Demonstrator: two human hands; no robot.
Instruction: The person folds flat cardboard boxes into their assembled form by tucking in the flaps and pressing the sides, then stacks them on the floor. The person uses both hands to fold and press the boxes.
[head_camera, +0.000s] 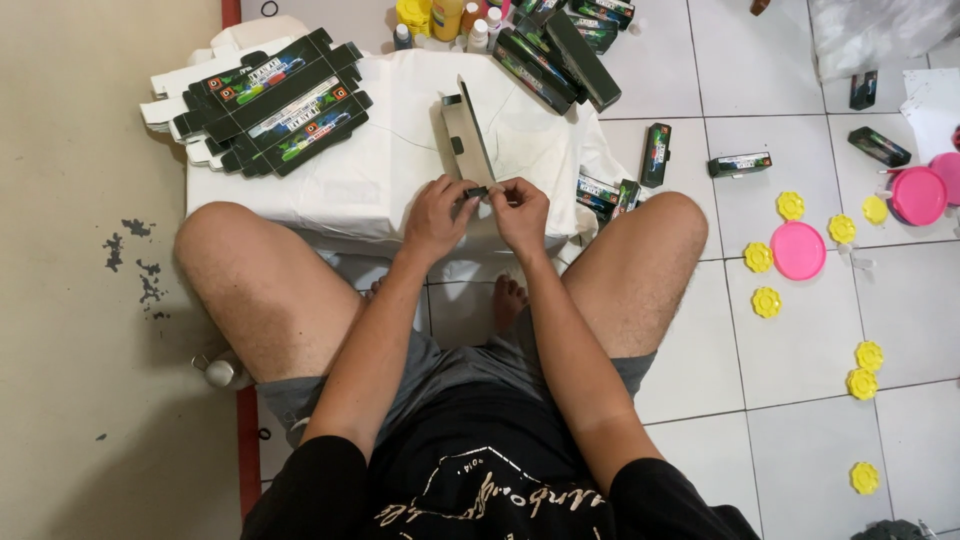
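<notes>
Folding a small carton (466, 135), by the look of it: left hand (437, 215) and right hand (522, 212) meeting at its near end, fingers of both pinched on a dark end flap, the grey inside of the board facing up. Carton lying half-formed on the white cloth (350, 170) over a low stand between the knees, pointing away from the body. Next move probably calling for tucking that flap squarely into the open end while holding the side walls from springing apart.

To the left on the cloth, a fanned stack of flat cartons (265, 100), black with green and white printed bands. At the far edge, a heap of folded black boxes (560, 55) and a few small bottles (445, 20) with yellow and white bodies. On the tiled floor (720, 350) to the right, more slim black boxes scattered, yellow scalloped caps (766, 301), and round pink lids (797, 250).
</notes>
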